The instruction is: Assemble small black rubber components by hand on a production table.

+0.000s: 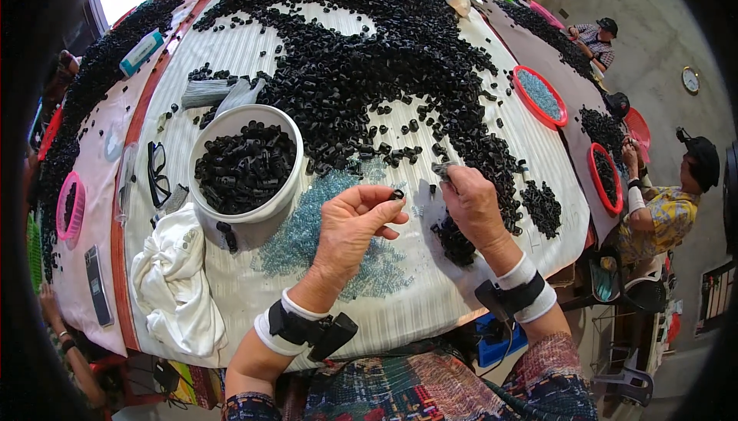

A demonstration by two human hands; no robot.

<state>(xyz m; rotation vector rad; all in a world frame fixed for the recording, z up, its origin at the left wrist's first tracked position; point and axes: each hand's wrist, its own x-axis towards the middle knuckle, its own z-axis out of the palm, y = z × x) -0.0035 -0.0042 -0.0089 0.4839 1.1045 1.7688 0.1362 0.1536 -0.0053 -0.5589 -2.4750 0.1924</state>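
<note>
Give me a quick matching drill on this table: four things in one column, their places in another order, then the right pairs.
Things:
1. white bucket
2. eyeglasses
3. white cloth
4. red dish of pale beads

Places:
A. crumpled at the near left edge
B. far right, past the black pile
C. just left of the bucket
D. left of the left hand, full of black pieces

Pairs: 1-D, 2-C, 3-A, 4-B
</note>
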